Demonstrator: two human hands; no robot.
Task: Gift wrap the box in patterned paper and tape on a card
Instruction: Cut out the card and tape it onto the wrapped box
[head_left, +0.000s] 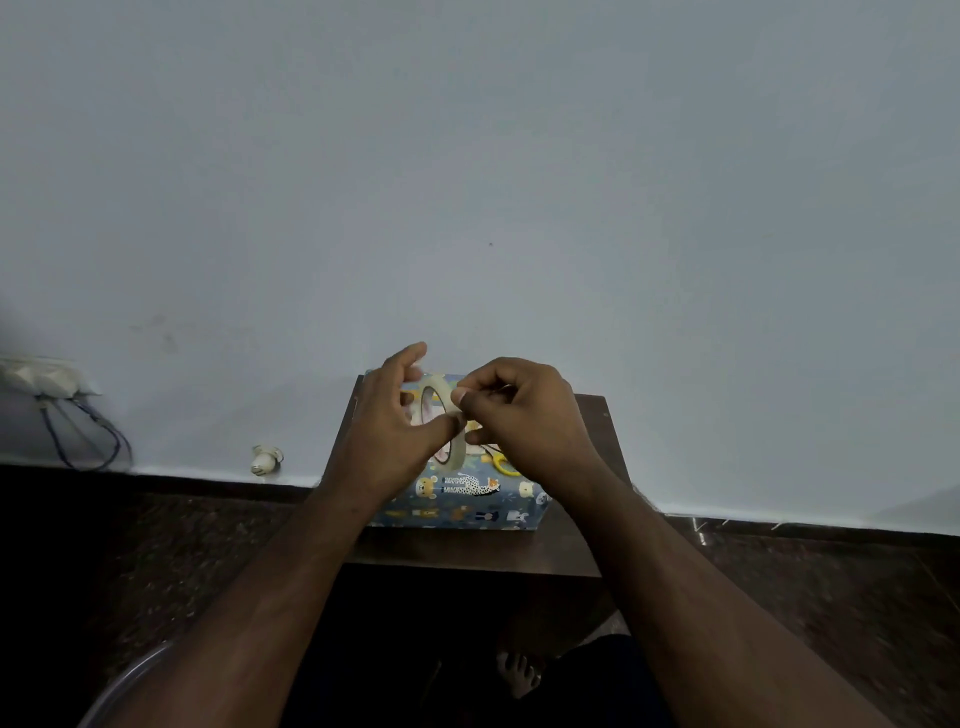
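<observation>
A box wrapped in blue paper with cartoon animals (467, 501) lies on a small dark wooden table (467, 556). Above it my left hand (384, 441) holds a roll of clear tape (441, 415) upright, thumb and fingers around its rim. My right hand (519, 415) pinches at the roll's edge with thumb and forefinger. Yellow-handled scissors (504, 462) lie on top of the box, partly hidden under my right hand. No card can be made out.
The table stands against a pale wall, with dark floor on both sides. A wall socket with blue wires (67, 410) hangs at the left, and a small white object (267, 460) sits at the wall's base. A bare foot (517, 670) shows below the table.
</observation>
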